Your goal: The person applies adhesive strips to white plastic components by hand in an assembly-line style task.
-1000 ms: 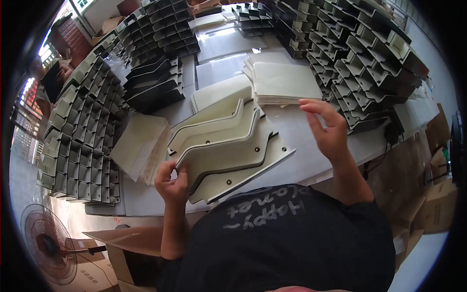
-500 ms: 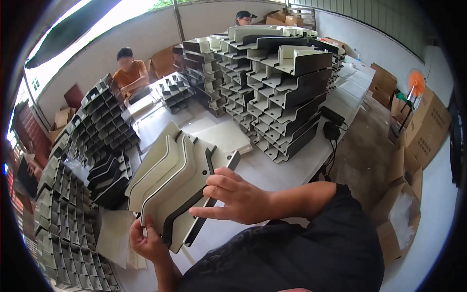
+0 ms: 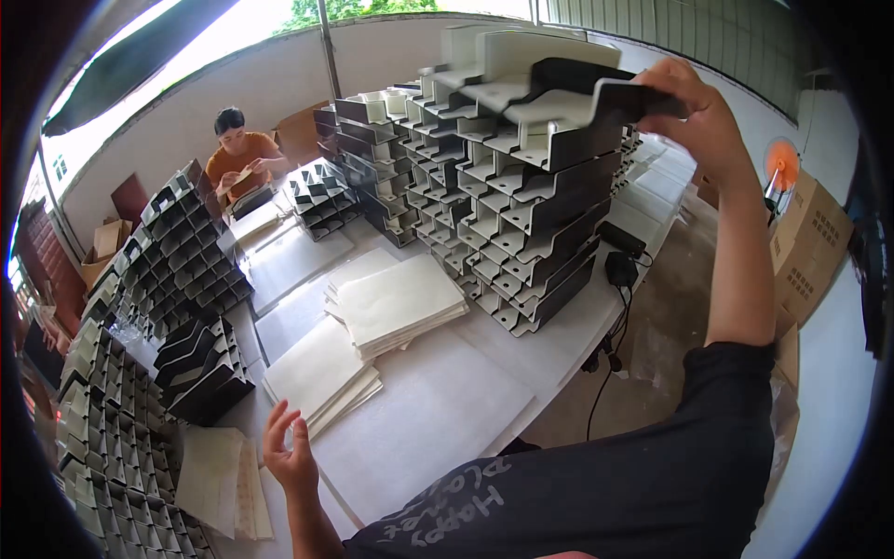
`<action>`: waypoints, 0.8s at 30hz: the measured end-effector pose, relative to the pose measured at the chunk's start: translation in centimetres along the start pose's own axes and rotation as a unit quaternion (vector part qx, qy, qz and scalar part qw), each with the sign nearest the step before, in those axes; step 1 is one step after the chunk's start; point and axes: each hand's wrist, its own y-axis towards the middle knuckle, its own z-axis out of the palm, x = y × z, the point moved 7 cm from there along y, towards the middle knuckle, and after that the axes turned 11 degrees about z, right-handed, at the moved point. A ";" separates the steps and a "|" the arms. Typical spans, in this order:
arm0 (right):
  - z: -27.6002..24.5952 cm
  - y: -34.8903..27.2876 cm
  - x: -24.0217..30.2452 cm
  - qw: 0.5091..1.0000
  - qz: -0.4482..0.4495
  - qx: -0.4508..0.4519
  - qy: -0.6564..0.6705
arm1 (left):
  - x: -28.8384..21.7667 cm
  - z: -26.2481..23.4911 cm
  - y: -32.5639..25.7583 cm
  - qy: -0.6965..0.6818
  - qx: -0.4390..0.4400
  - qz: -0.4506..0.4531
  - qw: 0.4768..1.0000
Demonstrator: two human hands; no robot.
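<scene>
High at the upper right, my right hand (image 3: pixel 680 98) grips the dark end of a cream-and-black stepped panel (image 3: pixel 551 51). The panel, slightly blurred, is over the top of a tall stack of similar stepped parts (image 3: pixel 521 200); whether it rests fully on the stack I cannot tell. My left hand (image 3: pixel 291 452) is raised over the near left part of the table, fingers apart and holding nothing. Close by it are piles of cream sheets (image 3: pixel 321 373), with another pile (image 3: pixel 400 298) farther back.
Leaning stacks of dark stepped parts (image 3: pixel 121 429) line the left side, beside a small black group (image 3: pixel 200 368). Loose sheets (image 3: pixel 216 475) lie near them. A person in orange (image 3: pixel 244 163) sits across the table. Black adapters with cables (image 3: pixel 622 268) sit at the right edge; cardboard boxes (image 3: pixel 810 242) and an orange fan (image 3: pixel 782 163) stand beyond.
The stepped panel, earlier held before me with my left hand on its lower edge, has gone up and right to the tall stack in my right hand. My left hand has let go.
</scene>
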 end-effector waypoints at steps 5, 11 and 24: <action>0.2 0.5 -8.1 0.991 0.122 0.032 -0.043 | 7.3 -3.0 -6.1 0.051 -0.030 -0.100 0.993; 2.7 1.1 -12.0 0.985 0.151 0.050 -0.069 | 9.1 -5.5 -9.2 0.121 -0.059 -0.156 0.979; 1.6 -0.5 -12.9 0.993 0.106 -0.052 0.022 | -13.6 20.3 15.6 0.129 0.157 0.397 0.895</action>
